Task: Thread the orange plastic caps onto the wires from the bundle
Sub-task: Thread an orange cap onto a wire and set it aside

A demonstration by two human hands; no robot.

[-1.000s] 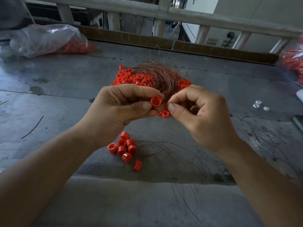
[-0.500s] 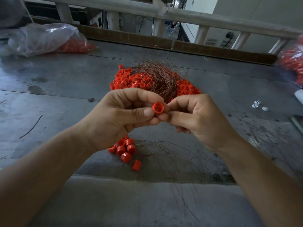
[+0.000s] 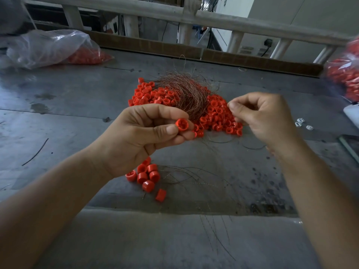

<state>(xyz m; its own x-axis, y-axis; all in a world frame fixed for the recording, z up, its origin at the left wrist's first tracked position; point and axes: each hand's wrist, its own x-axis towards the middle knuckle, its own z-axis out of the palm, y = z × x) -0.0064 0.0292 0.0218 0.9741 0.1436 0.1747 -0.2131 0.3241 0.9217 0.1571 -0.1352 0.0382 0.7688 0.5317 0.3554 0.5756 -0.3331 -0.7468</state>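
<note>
Cap (image 3: 182, 124): small orange plastic cylinder, smooth wall, open end facing the camera with a cross-shaped rib inside. Left hand (image 3: 139, 136) pinches it between thumb and fingertips, held above the table (image 3: 77, 98) mid-span, just in front of the pile (image 3: 217, 113).

Right hand (image 3: 266, 117): thumb and forefinger pressed together, other fingers curled. Can't tell whether a wire is in the pinch, too thin to see.

Bundle (image 3: 186, 94): fine coppery wires, hair-like, a curved tuft lying on top of the pile toward the far edge. The pile is loose orange caps of the same shape.

Change vs 0.5 s ago: the right hand was touching the cap at the left fingertips; now it's off to the right, well apart from the cap, over the right side of the pile. The left-hand pinch on the cap is unchanged.

Around:
- Cluster (image 3: 145, 175) of about eight caps near the near edge, partly hidden by the left wrist, with loose strands (image 3: 194, 177) just beside it.
- Table is dull grey metal, stained and scuffed.
- Clear bag (image 3: 48, 47) with orange caps at the far left corner.
- Second bag (image 3: 345, 74) at the right edge, blurred.
- White clips (image 3: 300, 122) near the right edge.
- Dark stray wire (image 3: 36, 152) at left.
- Grey railing (image 3: 213, 20) beyond the far edge.
</note>
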